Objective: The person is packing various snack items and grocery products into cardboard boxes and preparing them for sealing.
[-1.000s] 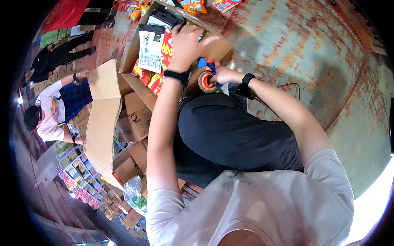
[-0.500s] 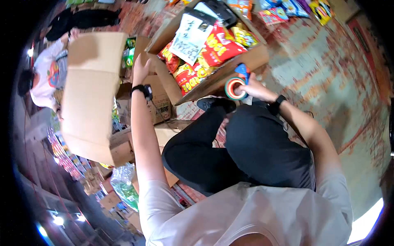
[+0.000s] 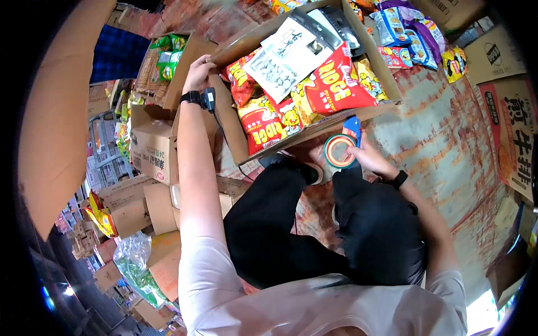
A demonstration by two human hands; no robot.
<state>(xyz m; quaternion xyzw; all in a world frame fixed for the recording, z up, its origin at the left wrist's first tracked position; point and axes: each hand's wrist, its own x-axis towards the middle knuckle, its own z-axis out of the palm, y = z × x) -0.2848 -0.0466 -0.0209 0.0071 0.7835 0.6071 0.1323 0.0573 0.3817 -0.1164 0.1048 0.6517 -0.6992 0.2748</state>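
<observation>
An open cardboard box (image 3: 235, 126) stands before my legs, tilted in view. Inside it lie red and yellow chip bags (image 3: 336, 84), with white-and-black printed packets (image 3: 286, 59) on top. My left hand (image 3: 199, 74) is at the box's upper left edge, its fingers curled over the rim. In my right hand (image 3: 370, 157) is a tape dispenser (image 3: 339, 151) with a blue cutter, held just off the box's near right side. The palm side of the right hand is hidden.
Snack bags (image 3: 392, 28) lie on the worn floor (image 3: 437, 129) beyond the box. Cartons (image 3: 507, 134) stand at the right. At the left are more open boxes (image 3: 154, 151), a clear bag of green items (image 3: 137, 269) and a large cardboard sheet (image 3: 56, 112).
My left hand has closed from spread fingers onto the box edge. The view has shifted; the large cardboard moved to the far left, and the person beside it is no longer clearly visible.
</observation>
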